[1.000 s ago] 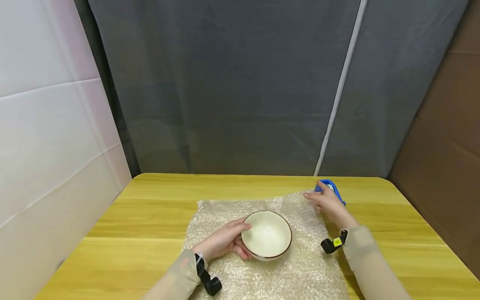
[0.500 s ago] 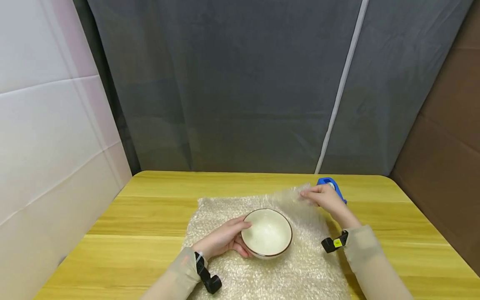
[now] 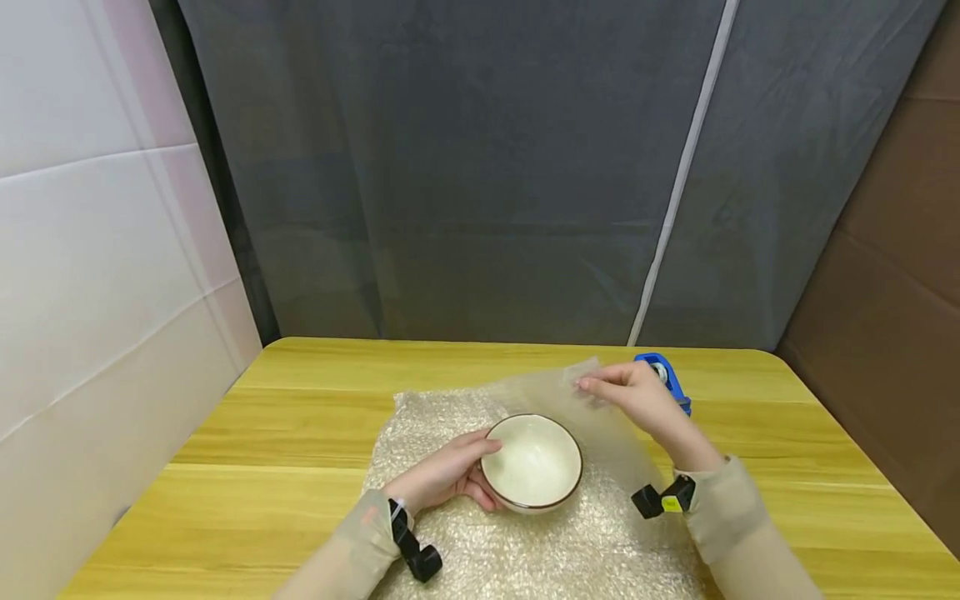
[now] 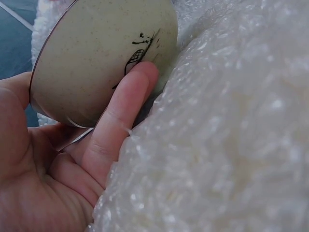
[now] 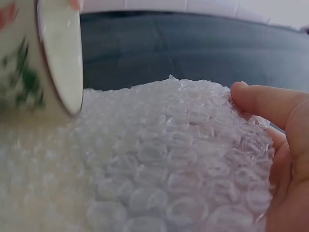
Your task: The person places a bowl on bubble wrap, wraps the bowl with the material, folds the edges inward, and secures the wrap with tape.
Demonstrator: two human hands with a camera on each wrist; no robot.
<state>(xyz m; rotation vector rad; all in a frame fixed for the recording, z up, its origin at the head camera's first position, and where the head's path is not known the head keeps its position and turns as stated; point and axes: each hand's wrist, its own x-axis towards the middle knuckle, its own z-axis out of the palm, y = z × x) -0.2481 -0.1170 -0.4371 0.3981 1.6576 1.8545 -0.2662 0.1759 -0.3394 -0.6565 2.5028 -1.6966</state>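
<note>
A cream bowl (image 3: 534, 462) with a brown rim sits over the middle of a sheet of bubble wrap (image 3: 510, 558). My left hand (image 3: 450, 477) grips the bowl's left side, thumb over the rim and fingers under the outer wall. In the left wrist view, dark painted marks show on the bowl (image 4: 106, 53) beside a fingertip. My right hand (image 3: 626, 396) pinches the far right part of the wrap and holds it raised off the table. In the right wrist view, the lifted bubble wrap (image 5: 178, 159) stands between thumb and fingers, with the bowl's painted side (image 5: 21, 72) at left.
A blue tape dispenser (image 3: 678, 396) lies just behind my right hand, near the back of the yellow wooden table (image 3: 300, 433). A grey curtain (image 3: 480, 183) hangs behind the table, with a white panel at left and a brown one at right.
My right hand has taken hold of the wrap's far right part, lifted it and drawn it left toward the bowl. My left hand and the bowl have stayed in place.
</note>
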